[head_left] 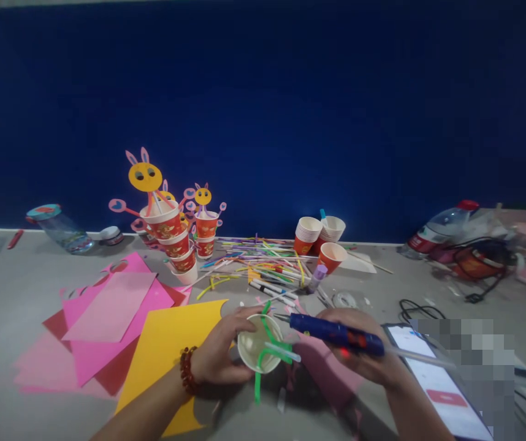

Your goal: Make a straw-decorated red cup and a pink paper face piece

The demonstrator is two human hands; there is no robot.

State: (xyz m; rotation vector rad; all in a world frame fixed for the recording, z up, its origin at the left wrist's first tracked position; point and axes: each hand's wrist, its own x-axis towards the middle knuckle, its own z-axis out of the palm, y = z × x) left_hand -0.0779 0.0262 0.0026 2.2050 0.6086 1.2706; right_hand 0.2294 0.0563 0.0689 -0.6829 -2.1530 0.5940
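Note:
My left hand (221,349) is wrapped round a paper cup (250,349), whose open mouth faces up toward me. Green straws (257,387) stick out past the cup's rim, and a whitish translucent stick (284,351) crosses the rim on the right. In my right hand (366,367) is a dark blue glue gun (336,334) with a small red light. Its metal nozzle points left, close to the upper right of the cup's rim; whether it touches cannot be told.
Finished cup figures (159,226) with yellow faces stand at the back left. Pink sheets (111,306) and a yellow sheet (171,331) lie left. Loose straws (263,260) and stacked cups (308,234) are behind. A phone (438,373), cables and a bottle (442,229) are at right.

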